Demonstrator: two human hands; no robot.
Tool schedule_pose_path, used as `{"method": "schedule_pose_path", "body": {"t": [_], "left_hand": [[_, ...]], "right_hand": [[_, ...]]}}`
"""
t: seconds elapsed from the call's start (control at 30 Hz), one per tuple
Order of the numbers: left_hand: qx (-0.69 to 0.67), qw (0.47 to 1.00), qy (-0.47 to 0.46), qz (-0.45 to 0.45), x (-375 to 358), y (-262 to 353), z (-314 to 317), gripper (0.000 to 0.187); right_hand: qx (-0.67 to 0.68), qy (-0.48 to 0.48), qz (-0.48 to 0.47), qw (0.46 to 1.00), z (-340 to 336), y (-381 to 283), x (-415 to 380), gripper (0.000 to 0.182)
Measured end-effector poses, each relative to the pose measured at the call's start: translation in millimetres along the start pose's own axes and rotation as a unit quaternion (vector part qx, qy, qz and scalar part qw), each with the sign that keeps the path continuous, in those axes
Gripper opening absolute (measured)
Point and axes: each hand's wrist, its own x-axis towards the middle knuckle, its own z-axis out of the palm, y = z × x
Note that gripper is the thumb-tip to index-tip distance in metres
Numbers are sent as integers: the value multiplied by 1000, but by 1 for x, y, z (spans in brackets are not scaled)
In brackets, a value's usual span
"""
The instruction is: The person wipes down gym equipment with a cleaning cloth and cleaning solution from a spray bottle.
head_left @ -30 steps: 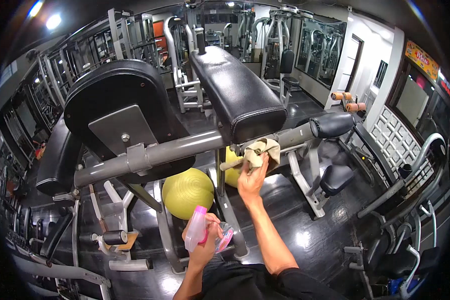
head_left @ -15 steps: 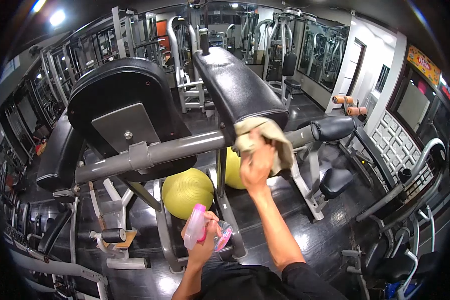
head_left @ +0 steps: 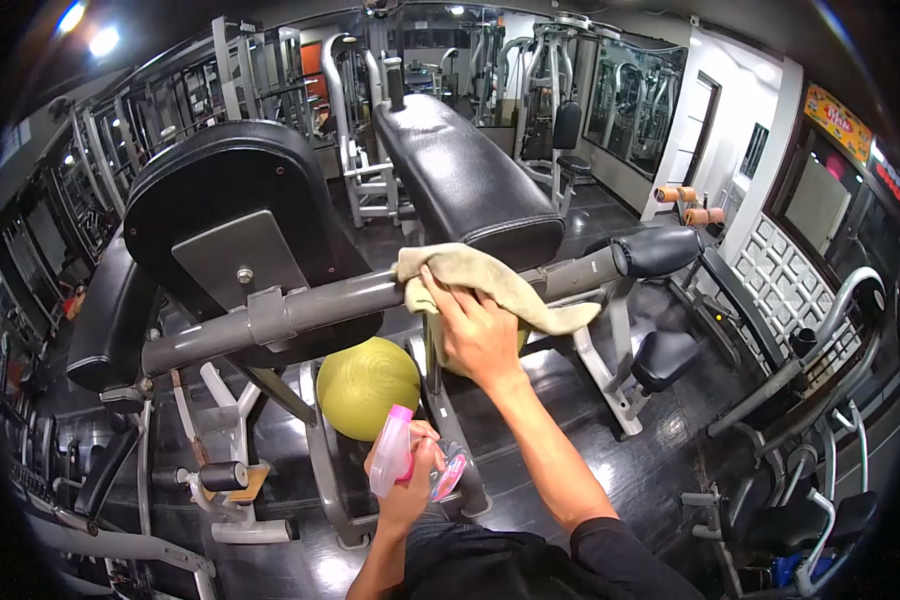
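My right hand (head_left: 482, 342) presses a beige cloth (head_left: 505, 282) against the grey metal bar (head_left: 335, 306), with the fingers over the cloth. One end of the cloth trails off to the right, below the edge of the long black padded bench (head_left: 465, 175). Lower down, my left hand (head_left: 410, 478) is wrapped round a spray bottle (head_left: 393, 448) with a pink and translucent head. Its clear body with a colourful label shows to the right of the fingers. A black backrest (head_left: 245, 190) stands on the left of the bar.
A yellow-green exercise ball (head_left: 368, 385) lies on the dark floor under the bar, and another is mostly hidden behind my right hand. A black roller pad (head_left: 658, 252) sits at the bar's right end. Weight machines surround the bench, with orange foam rollers (head_left: 690, 205) at right.
My right hand has moved the cloth left and down from the end of the padded bench onto the metal bar. The left hand still holds the spray bottle in nearly the same place.
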Motion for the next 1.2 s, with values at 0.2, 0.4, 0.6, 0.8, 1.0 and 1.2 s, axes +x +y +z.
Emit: {"method": "schedule_pose_path", "body": {"t": [0.2, 0.4, 0.6, 0.8, 1.0, 1.2], "left_hand": [[-14, 1000, 18, 2, -7, -2, -10, 12], [-1, 999, 40, -1, -11, 5, -19, 12], [-13, 999, 31, -25, -9, 2, -13, 12], [-22, 999, -3, -38, -11, 1, -6, 14], [-4, 999, 4, -41, -16, 2, -11, 14], [2, 999, -5, -43, -16, 1, -6, 14]], "right_hand": [[-59, 127, 148, 979, -1, 33, -19, 52], [35, 120, 304, 944, -18, 38, -32, 38], [-32, 27, 147, 988, -32, 6, -37, 46], [-45, -31, 60, 997, -59, 22, -16, 43], [-77, 26, 158, 984, -61, 38, -16, 28], [-5, -18, 108, 994, -59, 31, -25, 47]]}}
